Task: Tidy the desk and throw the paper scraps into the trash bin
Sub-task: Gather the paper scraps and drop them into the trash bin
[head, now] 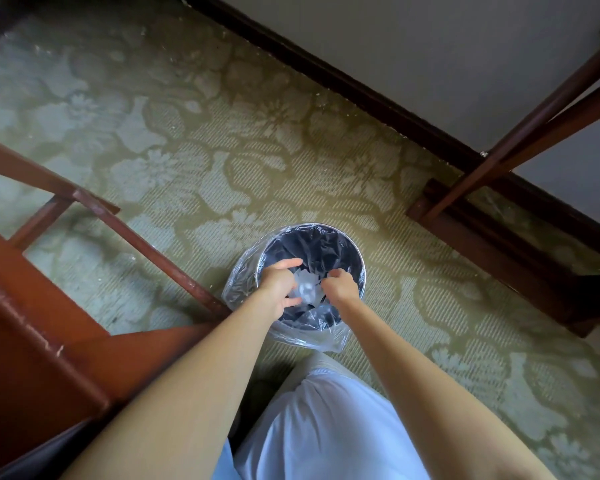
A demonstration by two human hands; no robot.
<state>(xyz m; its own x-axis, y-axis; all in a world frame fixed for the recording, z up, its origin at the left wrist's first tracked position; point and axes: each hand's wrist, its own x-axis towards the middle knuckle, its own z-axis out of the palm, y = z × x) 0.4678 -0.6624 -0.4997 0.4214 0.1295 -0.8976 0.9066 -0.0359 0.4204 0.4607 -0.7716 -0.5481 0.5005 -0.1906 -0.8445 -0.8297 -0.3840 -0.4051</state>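
Note:
A round dark trash bin (355,249) lined with a clear plastic bag stands on the carpet below me. Both my arms reach down over its mouth. My left hand (281,284) hovers over the bin's left side with thumb and fingers spread and nothing in them. My right hand (340,284) is over the right side with its fingers curled downward; whether it holds anything is hidden. White paper scraps (305,289) lie inside the bin between the two hands.
A red-brown wooden chair (49,306) stands at the left, its frame close to the bin. Dark wooden desk legs (499,168) and a foot rail (499,251) run at the right, along the dark baseboard (361,95). Green floral carpet (222,150) surrounds the bin.

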